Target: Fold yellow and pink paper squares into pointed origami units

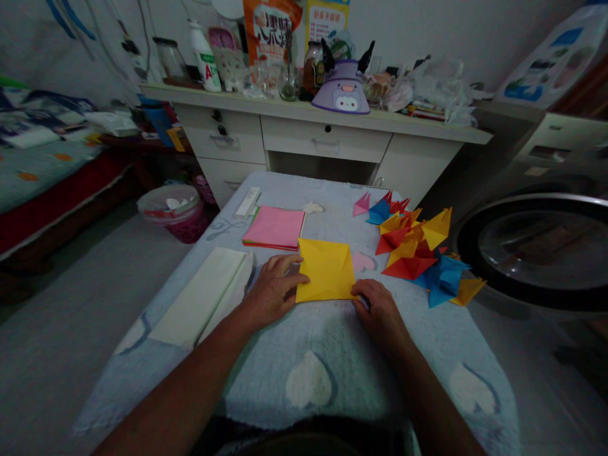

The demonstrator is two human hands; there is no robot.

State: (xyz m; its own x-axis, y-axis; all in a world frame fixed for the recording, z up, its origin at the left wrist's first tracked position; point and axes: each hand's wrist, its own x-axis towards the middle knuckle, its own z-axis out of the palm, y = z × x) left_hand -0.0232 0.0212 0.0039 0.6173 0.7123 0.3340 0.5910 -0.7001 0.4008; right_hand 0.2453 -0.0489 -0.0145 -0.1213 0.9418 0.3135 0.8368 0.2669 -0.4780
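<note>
A square sheet of yellow origami paper (327, 271) with faint creases lies on the cloth-covered table in front of me. My left hand (274, 288) holds its left edge, thumb on the paper and index finger a little higher. At the lower right corner, my right hand (377, 307) pinches the sheet between thumb and fingers. Just beyond my left hand sits a stack of coloured paper (275, 227), pink on top. To the right is a pile of folded paper figures (412, 244) in red, yellow, blue and pink.
A folded whitish cloth or paper (202, 297) lies left on the tablecloth (266, 380), and a small white box (247, 202) behind it. Beyond stands a cluttered drawer desk (304, 133). A washing machine (546, 240) is at right, a pink bin (178, 212) on the floor at left.
</note>
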